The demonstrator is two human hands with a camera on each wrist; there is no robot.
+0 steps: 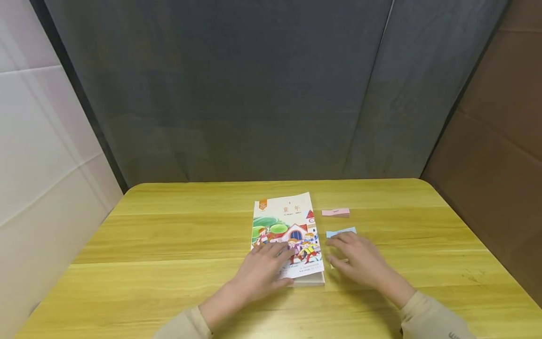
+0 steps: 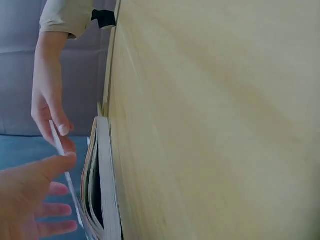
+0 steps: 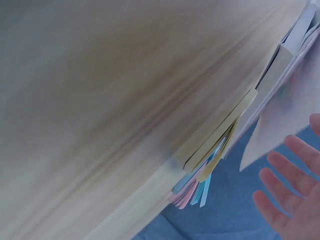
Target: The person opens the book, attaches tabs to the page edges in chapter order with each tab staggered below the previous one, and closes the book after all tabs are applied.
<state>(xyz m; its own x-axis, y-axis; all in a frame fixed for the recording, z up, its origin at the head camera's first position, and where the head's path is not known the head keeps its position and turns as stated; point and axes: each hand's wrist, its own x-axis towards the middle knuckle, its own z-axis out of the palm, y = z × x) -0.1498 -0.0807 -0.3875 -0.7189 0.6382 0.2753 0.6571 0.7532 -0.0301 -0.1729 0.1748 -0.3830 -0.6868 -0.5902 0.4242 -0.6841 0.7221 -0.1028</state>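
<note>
A paperback book (image 1: 279,212) with a colourful illustrated cover lies in the middle of the table, its cover (image 3: 280,120) lifted off the pages along the right side. My left hand (image 1: 263,269) is at the book's lower left, fingers across the top of the cover and thumb at its bottom edge. In the left wrist view the thumb and fingers stand on either side of the cover. Just right of the book, my right hand (image 1: 357,256) hovers with fingers extended, holding nothing. It partly covers a blue sticky-note pad (image 1: 340,232) and a yellow pad (image 3: 220,135).
A pink sticky-note pad (image 1: 336,213) lies farther back, right of the book. The wood-grain table (image 1: 169,226) ends at a dark grey curtain (image 1: 237,94). A white sheet (image 1: 46,127) hangs at the left, a brown one (image 1: 495,117) at the right.
</note>
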